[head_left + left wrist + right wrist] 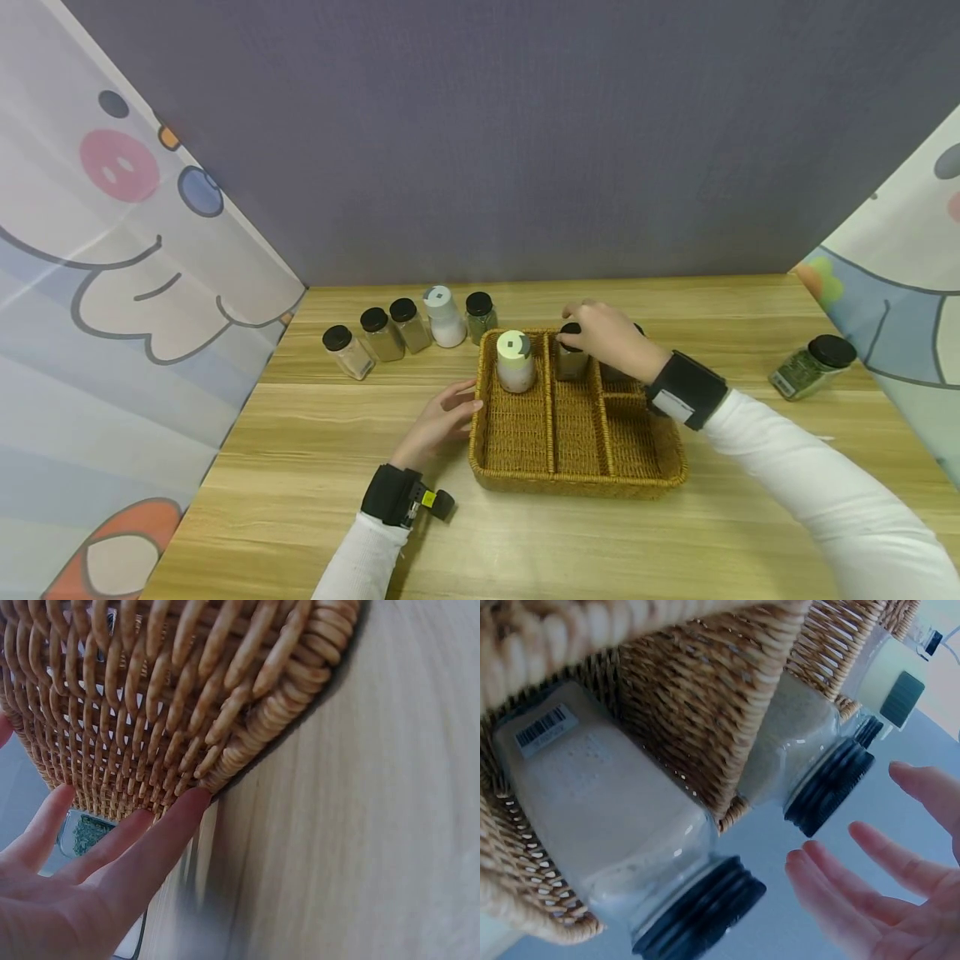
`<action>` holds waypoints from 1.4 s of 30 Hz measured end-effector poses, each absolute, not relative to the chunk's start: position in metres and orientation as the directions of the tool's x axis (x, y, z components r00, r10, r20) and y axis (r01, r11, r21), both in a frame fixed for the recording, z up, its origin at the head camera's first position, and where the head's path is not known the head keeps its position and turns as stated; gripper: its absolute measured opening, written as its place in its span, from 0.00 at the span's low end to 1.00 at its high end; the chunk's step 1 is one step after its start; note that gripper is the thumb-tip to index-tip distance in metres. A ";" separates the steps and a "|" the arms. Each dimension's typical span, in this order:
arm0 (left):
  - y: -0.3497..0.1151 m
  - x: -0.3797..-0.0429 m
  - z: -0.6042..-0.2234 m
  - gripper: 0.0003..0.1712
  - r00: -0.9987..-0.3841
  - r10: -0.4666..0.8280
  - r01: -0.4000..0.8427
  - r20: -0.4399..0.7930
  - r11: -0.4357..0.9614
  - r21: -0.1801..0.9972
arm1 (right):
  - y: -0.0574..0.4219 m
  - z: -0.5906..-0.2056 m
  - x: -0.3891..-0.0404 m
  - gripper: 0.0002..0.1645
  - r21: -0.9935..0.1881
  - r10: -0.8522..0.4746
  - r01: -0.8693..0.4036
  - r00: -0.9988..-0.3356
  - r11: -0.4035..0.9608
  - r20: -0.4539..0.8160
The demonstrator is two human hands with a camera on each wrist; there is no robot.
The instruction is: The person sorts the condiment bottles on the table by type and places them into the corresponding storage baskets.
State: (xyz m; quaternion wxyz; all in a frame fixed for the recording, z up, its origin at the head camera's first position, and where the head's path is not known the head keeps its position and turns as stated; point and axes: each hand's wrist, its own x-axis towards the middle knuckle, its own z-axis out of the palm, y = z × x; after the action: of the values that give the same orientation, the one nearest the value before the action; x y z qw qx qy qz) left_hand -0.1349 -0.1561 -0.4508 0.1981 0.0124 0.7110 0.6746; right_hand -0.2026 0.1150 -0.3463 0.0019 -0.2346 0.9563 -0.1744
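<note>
A woven basket (581, 479) with several compartments sits on the wooden table. My left hand (438, 423) rests its outstretched fingertips on the basket's left side, low on the weave in the left wrist view. Above the middle compartment is my right hand (611, 337), with fingers spread around a black-lidded spice jar (572, 365). In the right wrist view those fingers stand apart from that jar's lid (829, 787). Another jar, filled with pale powder (615, 810), stands in the back right compartment, mostly hidden under my hand in the head view. The left compartment holds a bottle with a pale yellow-green lid (516, 367).
Behind and left of the basket stand a green herb jar (482, 321), a white bottle (446, 321) and several black-lidded powder jars (384, 337). Another herb jar (806, 371) is tilted at the far right. A grey panel (525, 142) rises along the table's back edge.
</note>
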 end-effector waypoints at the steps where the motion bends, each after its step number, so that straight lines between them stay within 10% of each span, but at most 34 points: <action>1: -0.156 -0.135 -0.451 0.34 -0.922 0.285 -0.247 -0.263 0.093 0.965 | 0.116 -0.346 -0.203 0.23 -0.338 -0.453 -0.455 -0.887 0.824 0.089; 42: -0.157 -0.135 -0.451 0.34 -0.918 0.289 -0.257 -0.270 0.085 0.963 | 0.224 -0.329 -0.195 0.19 -0.262 -0.320 -0.352 -0.934 0.899 0.156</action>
State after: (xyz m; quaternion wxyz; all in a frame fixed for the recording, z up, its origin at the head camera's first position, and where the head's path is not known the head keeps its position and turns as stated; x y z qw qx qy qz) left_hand -0.1345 -0.1568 -0.4513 0.2017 0.0114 0.7082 0.6764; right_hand -0.1950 0.2242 -0.3291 -0.0544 -0.1727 0.9728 -0.1444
